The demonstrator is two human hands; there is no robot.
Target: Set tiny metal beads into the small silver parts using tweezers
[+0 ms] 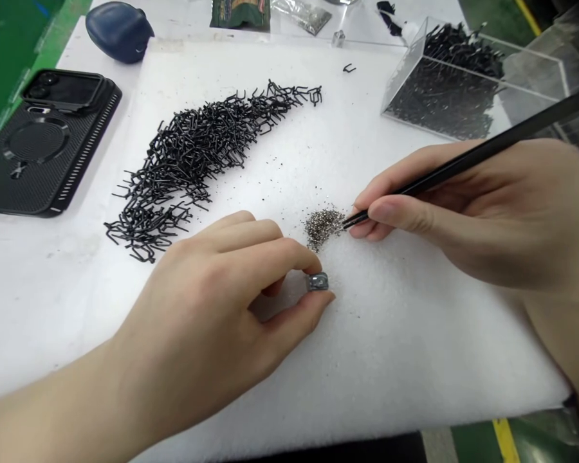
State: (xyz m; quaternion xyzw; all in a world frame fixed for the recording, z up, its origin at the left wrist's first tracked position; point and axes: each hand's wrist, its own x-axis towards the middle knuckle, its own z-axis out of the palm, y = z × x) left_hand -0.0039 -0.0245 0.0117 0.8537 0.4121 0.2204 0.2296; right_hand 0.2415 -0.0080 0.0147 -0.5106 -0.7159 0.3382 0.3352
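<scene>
Between the thumb and forefinger of my left hand point(222, 289) is a small grey metallic block point(318, 281), pinched just above the white foam sheet point(390, 360). My right hand point(468, 212) grips black tweezers point(444, 170) like a pen. Their tips touch or hover at the right edge of a little heap of tiny shiny metal bits point(324, 226); whether they hold a bit is too small to tell. Farther back on the left spreads a long pile of short, bent black pieces point(197, 145). One similar black piece point(349, 68) lies apart near the back.
A clear box point(434, 96) holding many black pieces stands at the back right. A black phone point(43, 141) lies at the left, with a dark blue rounded object point(119, 31) behind it. Along the back are a green packet point(240, 14) and a clear bag point(309, 16).
</scene>
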